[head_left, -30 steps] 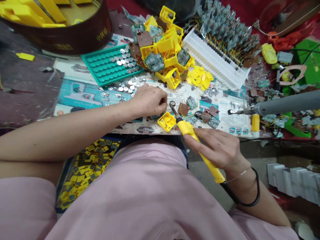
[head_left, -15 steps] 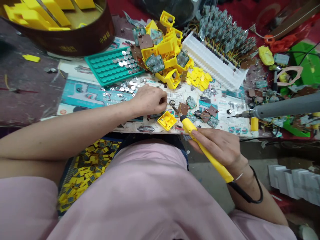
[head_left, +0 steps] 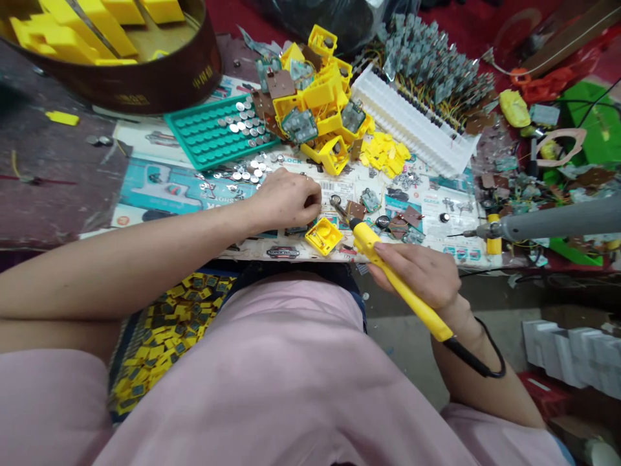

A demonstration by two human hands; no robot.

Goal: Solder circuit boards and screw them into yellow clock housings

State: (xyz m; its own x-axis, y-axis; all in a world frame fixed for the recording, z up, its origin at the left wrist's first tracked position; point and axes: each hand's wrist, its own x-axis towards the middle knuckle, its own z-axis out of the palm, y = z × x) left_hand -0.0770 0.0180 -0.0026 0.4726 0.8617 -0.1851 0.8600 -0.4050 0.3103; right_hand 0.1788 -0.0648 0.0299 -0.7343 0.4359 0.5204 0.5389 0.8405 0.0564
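My right hand is closed around the yellow handle of a soldering iron, whose black cord loops back over the wrist. The iron's metal tip reaches a small round dark part on the printed sheet; whether they touch I cannot tell. Just left of it, my left hand is closed, thumb and fingers pressed together, and what they hold is hidden. An open yellow plastic case lies below the left fingertips. Circuit boards with brown plates lie right of the iron's tip.
Button cells fill part of a green tray. Yellow cases are heaped behind my hands, beside a white rack. A grey tool with a thin tip juts in from the right. A round brown tin stands back left.
My right hand has shifted slightly left and up with the soldering iron, its tip now at the round dark part. My left hand has drawn slightly left, still closed.
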